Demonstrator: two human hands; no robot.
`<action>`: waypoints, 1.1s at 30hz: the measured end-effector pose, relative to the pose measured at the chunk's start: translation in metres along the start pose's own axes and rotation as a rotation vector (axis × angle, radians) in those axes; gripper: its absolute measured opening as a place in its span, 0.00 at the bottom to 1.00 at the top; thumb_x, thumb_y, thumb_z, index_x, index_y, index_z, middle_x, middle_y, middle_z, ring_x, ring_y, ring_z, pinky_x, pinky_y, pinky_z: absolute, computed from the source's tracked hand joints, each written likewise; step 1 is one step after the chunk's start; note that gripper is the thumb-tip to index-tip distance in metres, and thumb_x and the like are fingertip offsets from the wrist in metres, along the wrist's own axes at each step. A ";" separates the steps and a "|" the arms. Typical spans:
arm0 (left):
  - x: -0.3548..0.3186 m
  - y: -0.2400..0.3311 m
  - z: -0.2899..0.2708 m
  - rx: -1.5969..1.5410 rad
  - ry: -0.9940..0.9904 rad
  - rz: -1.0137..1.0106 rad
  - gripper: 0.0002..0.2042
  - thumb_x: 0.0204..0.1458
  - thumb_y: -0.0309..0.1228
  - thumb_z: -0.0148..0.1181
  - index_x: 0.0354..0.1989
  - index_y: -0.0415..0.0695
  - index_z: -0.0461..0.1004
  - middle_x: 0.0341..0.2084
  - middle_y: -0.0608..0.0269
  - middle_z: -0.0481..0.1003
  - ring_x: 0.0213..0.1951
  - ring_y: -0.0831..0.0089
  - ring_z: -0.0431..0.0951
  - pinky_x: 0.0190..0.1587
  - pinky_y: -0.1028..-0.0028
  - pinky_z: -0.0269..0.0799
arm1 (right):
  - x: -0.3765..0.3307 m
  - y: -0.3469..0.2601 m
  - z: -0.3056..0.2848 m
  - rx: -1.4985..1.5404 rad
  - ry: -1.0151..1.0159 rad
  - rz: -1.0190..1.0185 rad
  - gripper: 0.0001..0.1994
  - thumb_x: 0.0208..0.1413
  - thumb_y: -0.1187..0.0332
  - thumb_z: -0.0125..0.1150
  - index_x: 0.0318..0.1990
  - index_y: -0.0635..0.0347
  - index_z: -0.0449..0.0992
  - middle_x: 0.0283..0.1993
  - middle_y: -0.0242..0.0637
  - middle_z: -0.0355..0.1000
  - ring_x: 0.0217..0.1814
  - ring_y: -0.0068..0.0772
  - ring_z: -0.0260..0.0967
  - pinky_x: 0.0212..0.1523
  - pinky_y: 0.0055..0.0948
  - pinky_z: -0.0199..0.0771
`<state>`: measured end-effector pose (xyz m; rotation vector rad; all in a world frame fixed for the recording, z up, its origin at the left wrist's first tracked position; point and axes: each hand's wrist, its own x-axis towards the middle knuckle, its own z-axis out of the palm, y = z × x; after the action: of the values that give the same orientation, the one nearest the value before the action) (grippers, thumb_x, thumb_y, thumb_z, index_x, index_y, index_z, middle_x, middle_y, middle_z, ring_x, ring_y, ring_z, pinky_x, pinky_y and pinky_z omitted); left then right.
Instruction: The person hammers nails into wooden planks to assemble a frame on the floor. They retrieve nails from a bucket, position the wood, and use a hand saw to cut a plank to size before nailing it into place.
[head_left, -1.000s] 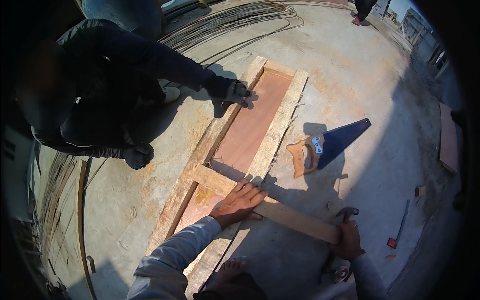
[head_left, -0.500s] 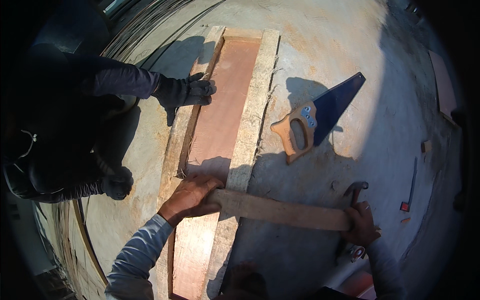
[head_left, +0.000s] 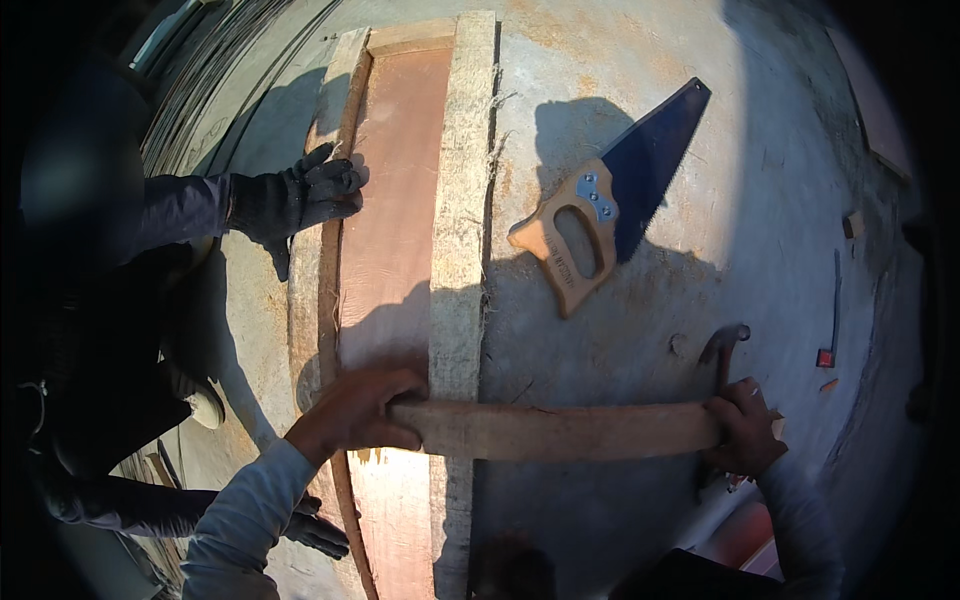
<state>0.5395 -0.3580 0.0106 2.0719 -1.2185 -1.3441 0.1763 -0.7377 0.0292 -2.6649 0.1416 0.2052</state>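
Note:
A short wooden board [head_left: 565,432] lies crosswise over the right rail of a long wooden frame [head_left: 462,220], reaching out to the right above the floor. My left hand [head_left: 365,408] is closed around its left end, over the reddish panel [head_left: 395,180] inside the frame. Around the right end my right hand [head_left: 745,428] is wrapped. A hammer [head_left: 725,355] shows just beyond that hand, partly hidden by it. Ahead, a handsaw [head_left: 590,230] with a wooden handle and dark blue blade rests on the floor.
At the left, a co-worker's black-gloved hand [head_left: 300,195] rests on the frame's left rail; another gloved hand [head_left: 318,530] is lower down. Long thin rods [head_left: 215,85] lie at the upper left. A thin bar with a red end [head_left: 826,357] lies at right.
The board has turned to lie more level across the view. The frame and handsaw appear shifted left and up. The co-worker's second gloved hand now reaches toward the frame's lower left.

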 end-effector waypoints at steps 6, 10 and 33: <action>0.004 -0.004 -0.001 -0.015 -0.069 -0.064 0.29 0.32 0.38 0.81 0.46 0.46 0.75 0.39 0.55 0.78 0.44 0.55 0.80 0.45 0.62 0.75 | -0.003 -0.002 0.003 -0.006 -0.013 0.027 0.33 0.24 0.73 0.75 0.47 0.57 0.73 0.41 0.44 0.65 0.44 0.51 0.63 0.40 0.46 0.68; 0.006 -0.005 -0.001 -0.014 -0.086 -0.049 0.29 0.31 0.37 0.81 0.46 0.47 0.76 0.40 0.56 0.79 0.43 0.55 0.80 0.46 0.62 0.76 | -0.003 -0.002 0.003 -0.023 -0.017 0.037 0.33 0.22 0.73 0.74 0.47 0.57 0.73 0.41 0.44 0.64 0.43 0.51 0.63 0.40 0.45 0.67; -0.039 0.035 0.068 -0.229 0.570 -0.048 0.27 0.35 0.29 0.79 0.46 0.39 0.74 0.38 0.54 0.77 0.40 0.65 0.79 0.44 0.68 0.76 | 0.110 0.011 -0.076 -0.386 0.383 -0.067 0.32 0.33 0.76 0.75 0.53 0.53 0.72 0.52 0.42 0.63 0.57 0.48 0.61 0.59 0.47 0.58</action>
<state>0.4579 -0.3362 0.0238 2.1127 -0.7367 -0.7749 0.2927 -0.7891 0.0730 -3.0602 0.1444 -0.3361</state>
